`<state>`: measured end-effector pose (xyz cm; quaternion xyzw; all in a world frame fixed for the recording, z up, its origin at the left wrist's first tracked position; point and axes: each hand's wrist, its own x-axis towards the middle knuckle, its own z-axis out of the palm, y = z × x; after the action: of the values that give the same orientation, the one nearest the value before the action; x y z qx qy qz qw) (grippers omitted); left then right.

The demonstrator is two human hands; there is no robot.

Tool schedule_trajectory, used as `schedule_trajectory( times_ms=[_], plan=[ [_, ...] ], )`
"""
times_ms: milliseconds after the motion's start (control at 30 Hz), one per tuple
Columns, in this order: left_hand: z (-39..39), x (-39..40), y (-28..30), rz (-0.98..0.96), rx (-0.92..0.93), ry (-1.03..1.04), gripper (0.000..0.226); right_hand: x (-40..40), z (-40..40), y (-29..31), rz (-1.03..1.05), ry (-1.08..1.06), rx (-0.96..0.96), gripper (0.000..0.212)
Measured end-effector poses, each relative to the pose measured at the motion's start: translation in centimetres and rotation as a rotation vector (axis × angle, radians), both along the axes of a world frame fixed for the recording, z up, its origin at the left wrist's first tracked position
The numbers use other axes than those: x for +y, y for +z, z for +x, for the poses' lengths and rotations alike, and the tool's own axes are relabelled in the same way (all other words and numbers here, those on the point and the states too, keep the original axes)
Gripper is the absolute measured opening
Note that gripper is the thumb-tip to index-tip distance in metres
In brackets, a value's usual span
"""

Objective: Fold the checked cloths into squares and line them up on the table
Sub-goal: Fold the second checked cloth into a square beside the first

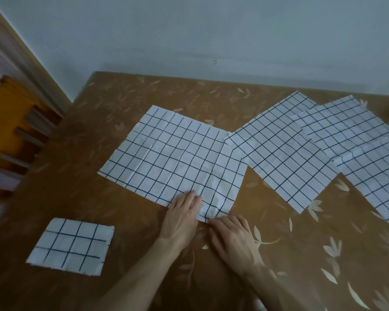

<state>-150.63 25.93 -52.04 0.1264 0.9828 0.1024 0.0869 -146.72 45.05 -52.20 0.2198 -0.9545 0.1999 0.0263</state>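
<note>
A white cloth with a dark check (175, 153) lies spread flat in the middle of the table. My left hand (182, 218) rests flat on its near edge, fingers together. My right hand (231, 236) touches the cloth's near corner, fingertips pinching at it; how firmly it grips I cannot tell. A folded checked square (71, 245) lies at the near left. To the right, three unfolded checked cloths overlap: one (283, 153) beside the middle cloth, another (344, 129) behind it, a third (377, 176) at the far right.
The table wears a brown covering with pale leaf prints (301, 254). A pale wall stands behind the table. An orange wooden piece of furniture (11, 131) sits off the table's left side.
</note>
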Motion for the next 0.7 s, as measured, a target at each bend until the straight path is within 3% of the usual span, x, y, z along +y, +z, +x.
schedule_trajectory(
  times_ms=[133,267,367,500,600,700],
  plan=[
    [3.3,-0.2,0.0,0.020,0.024,-0.092,0.053,1.4,1.5,0.1,-0.027,-0.019,0.001,0.026],
    [6.4,-0.2,0.5,0.089,0.014,-0.210,0.063,1.6,0.5,-0.3,-0.086,-0.309,-0.072,0.032],
    [7.1,-1.5,0.9,0.112,-0.008,-0.262,0.073,1.4,-1.3,-0.7,-0.020,-0.520,-0.149,0.044],
    [4.2,-4.8,0.0,0.153,0.089,0.058,0.051,1.6,-3.0,-1.2,0.136,-0.549,-0.271,0.060],
    [0.4,-8.4,-0.2,0.056,0.146,0.401,0.050,2.1,-3.0,-1.3,0.166,-0.511,-0.327,0.063],
    [-2.6,-12.0,-0.4,0.030,0.064,0.633,0.053,2.7,-2.6,-1.3,0.157,-0.516,-0.271,0.058]
  ],
)
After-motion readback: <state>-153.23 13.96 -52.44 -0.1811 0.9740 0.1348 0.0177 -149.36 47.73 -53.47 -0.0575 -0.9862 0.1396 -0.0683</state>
